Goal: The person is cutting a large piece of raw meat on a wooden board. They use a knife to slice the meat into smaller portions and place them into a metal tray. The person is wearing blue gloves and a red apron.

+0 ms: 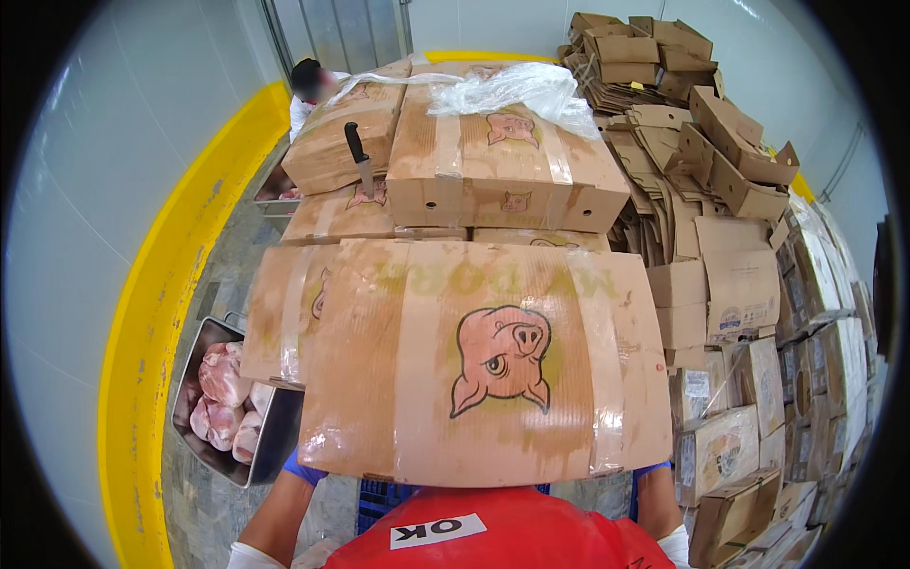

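My blue-gloved left hand (303, 469) and right hand (650, 470) grip the lower corners of a large cardboard box (365, 356) printed with a pig's head. The box spans the middle of the view against my red apron (502, 531); most of my fingers are hidden behind or under it. Beyond it are stacked similar boxes (564, 175), with crumpled clear plastic (512, 85) on top. A black-handled knife (356, 142) sticks upright in that stack. Part of a blue plastic pallet or crate (374, 503) shows beneath my box.
A steel bin (194, 356) of raw meat (226, 375) stands at left, beside a yellow wall kerb (147, 322). A co-worker (308, 100) is behind the stack. Flattened cartons (654, 180) pile at back right, above wrapped boxes (825, 398). Another meat bin (270, 201) shows at back left.
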### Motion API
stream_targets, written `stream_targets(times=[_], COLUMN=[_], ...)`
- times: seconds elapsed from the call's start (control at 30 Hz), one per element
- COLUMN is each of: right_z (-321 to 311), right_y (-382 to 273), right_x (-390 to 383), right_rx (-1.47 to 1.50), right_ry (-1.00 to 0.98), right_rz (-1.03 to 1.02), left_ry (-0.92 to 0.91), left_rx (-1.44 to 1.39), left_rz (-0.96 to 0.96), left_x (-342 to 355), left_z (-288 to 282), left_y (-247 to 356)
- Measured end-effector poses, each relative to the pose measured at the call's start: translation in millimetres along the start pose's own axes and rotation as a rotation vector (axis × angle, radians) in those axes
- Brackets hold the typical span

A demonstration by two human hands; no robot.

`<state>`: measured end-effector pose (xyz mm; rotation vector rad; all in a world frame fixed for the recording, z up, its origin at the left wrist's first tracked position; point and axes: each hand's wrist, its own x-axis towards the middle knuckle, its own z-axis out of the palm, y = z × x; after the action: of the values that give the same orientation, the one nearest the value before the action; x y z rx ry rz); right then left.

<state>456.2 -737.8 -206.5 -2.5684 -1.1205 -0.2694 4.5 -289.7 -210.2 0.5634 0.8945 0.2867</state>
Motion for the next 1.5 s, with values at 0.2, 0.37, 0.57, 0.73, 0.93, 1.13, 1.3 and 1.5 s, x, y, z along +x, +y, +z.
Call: stream_targets(times=[0.2, 0.37, 0.57, 0.73, 0.93, 1.13, 1.3, 1.5], right_z=[-28, -17, 26, -1, -61, -122, -85, 35], right_y=[6, 9, -11, -15, -25, -75, -59, -13], right_x=[-44, -81, -90, -67, -7, 83, 176, 227], right_rx=[0.474, 1.450, 2.131, 2.052, 1.543, 1.868, 1.811, 1.320], right_ry=[0.062, 0.170, 0.114, 0.222, 0.147, 0.243, 0.198, 0.206], right_rz=[0.351, 0.641, 0.727, 0.816, 0.380, 0.680, 0.554, 0.583], left_ry=[0.085, 0.142, 0.137, 0.132, 0.143, -0.016, -0.131, 0.334], left_rx=[-0.026, -0.064, -0.130, -0.157, -0.166, 0.086, 0.315, 0.836], left_rz=[0.070, 0.155, 0.244, 0.302, 0.429, 0.495, 0.699, 1.189], left_x=[-76, -101, -80, -80, -105, -107, -46, 42], left_z=[-34, -52, -49, -33, 15, 95, 97, 112], left_y=[-11, -12, -28, -11, 47, 136, 193, 183])
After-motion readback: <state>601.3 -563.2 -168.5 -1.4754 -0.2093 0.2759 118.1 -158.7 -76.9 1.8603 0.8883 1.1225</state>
